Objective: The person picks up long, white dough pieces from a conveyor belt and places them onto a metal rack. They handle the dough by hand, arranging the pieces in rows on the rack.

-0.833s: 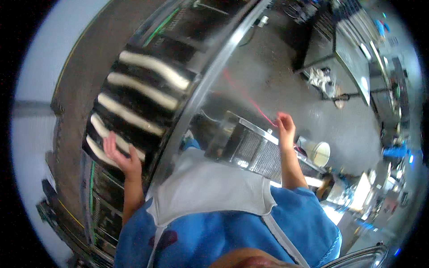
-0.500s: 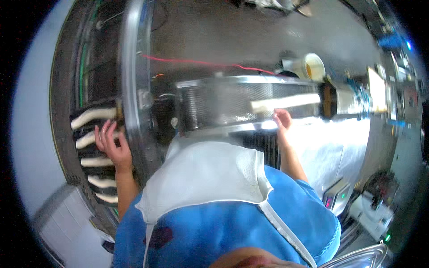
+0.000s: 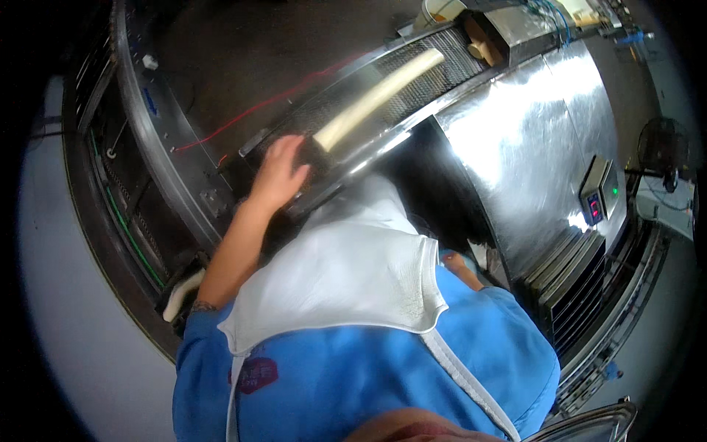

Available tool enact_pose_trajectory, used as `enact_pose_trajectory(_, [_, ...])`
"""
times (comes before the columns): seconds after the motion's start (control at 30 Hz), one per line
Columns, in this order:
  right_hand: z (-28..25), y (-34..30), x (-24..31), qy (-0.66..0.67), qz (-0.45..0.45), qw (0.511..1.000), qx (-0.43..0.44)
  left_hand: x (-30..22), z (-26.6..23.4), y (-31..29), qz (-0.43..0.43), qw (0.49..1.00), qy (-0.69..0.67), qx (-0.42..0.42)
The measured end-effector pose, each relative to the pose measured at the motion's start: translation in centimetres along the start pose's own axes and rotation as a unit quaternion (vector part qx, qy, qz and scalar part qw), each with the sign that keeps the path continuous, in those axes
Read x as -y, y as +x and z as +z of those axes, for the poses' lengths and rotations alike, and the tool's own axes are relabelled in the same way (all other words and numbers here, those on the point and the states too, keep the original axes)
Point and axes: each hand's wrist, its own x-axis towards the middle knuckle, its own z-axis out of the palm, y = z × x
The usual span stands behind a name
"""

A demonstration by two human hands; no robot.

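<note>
One long pale dough roll [image 3: 379,99] lies slantwise on the metal mesh conveyor [image 3: 420,99]. My left hand [image 3: 280,173] is held over the conveyor's left end, just beside the roll's near tip. Its fingers are stretched and the thumb stands apart, with nothing in them. My right hand [image 3: 460,267] is low, beside the right edge of my white apron; its fingers are mostly hidden. At the machine's mouth another dough end [image 3: 480,51] shows. Below my left forearm, a curved dough roll [image 3: 183,296] rests in a black grooved tray [image 3: 168,286], partly covered by my arm.
A steel rail [image 3: 151,136] curves along the left, beside a lower track with a green line. To the right are a shiny metal cover [image 3: 523,125], a control box [image 3: 600,193], a stack of black trays [image 3: 571,283] and a fan [image 3: 663,144]. A white bucket [image 3: 440,11] stands behind the conveyor.
My view has turned to the right. My left hand has left the tray of dough rolls and come to the conveyor. My right hand has drawn back from the conveyor to beside my apron.
</note>
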Motion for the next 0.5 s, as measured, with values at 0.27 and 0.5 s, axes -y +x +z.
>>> enact_pose_trajectory(0.27, [4.1,-3.2,2.9,-0.118,0.078,0.99,-0.027,-1.6,8.6,3.1,-0.047,0.977,0.2,0.048])
enact_pose_trajectory(0.5, [0.0,-0.1,4.9,-0.186,-0.101,0.977,0.036,1.6,6.5,2.4,-0.1,0.961,0.223,0.128])
